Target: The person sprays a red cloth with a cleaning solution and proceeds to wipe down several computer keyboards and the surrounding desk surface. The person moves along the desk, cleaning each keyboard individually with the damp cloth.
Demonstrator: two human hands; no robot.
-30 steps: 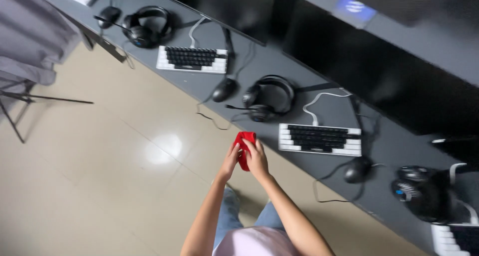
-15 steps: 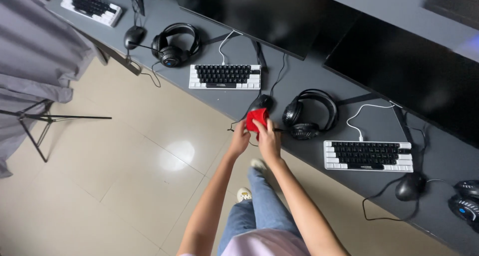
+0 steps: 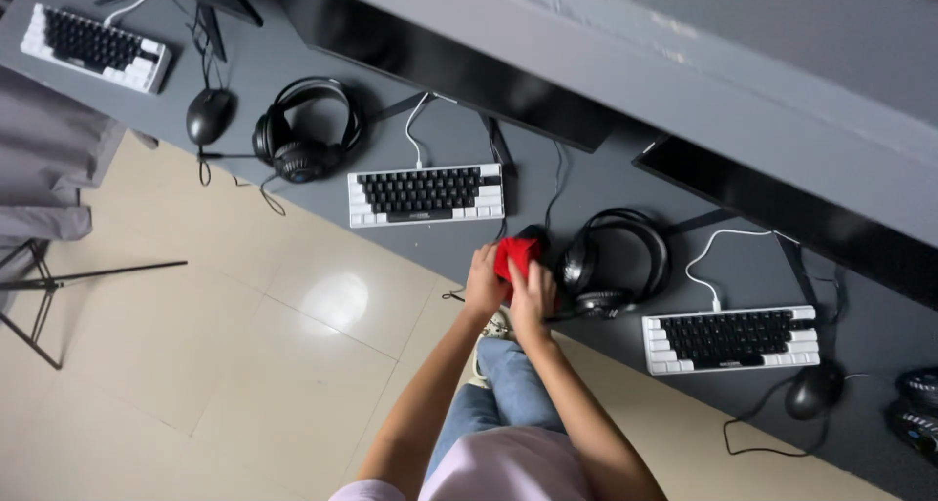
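Head view, looking down on a long grey bench (image 3: 293, 62) that runs from the upper left to the lower right, with a person standing at its near edge. No container appears on the bench.

Both hands meet at the near edge, about midway along it. The left hand (image 3: 484, 284) and the right hand (image 3: 532, 301) press a red cloth (image 3: 515, 257) down over a dark mouse (image 3: 533, 235), of which only the far rim shows. The left grip is curled onto the cloth's left side; the right grip lies with fingers spread over its near right part. The cloth sits between and just beyond the two grips, touching both.

Just right of the cloth lies a black headset (image 3: 616, 262), its cable trailing toward the near edge. To the left, a white-and-black keyboard (image 3: 426, 194) lies a little back from the near edge. Farther left are a second headset (image 3: 305, 130) and a second mouse (image 3: 209, 115), then a third keyboard (image 3: 95, 48) near the left end. Toward the right end lie another keyboard (image 3: 733, 338) and another mouse (image 3: 813, 392), with part of one more headset (image 3: 918, 413) at the frame's right margin. Dark monitors (image 3: 459, 66) line the far edge below a grey wall.

The floor (image 3: 195, 364) is pale glossy tile with a bright light reflection. A grey curtain (image 3: 44, 159) and thin black stand legs (image 3: 59, 286) occupy the left margin. The person wears blue jeans and a light top.
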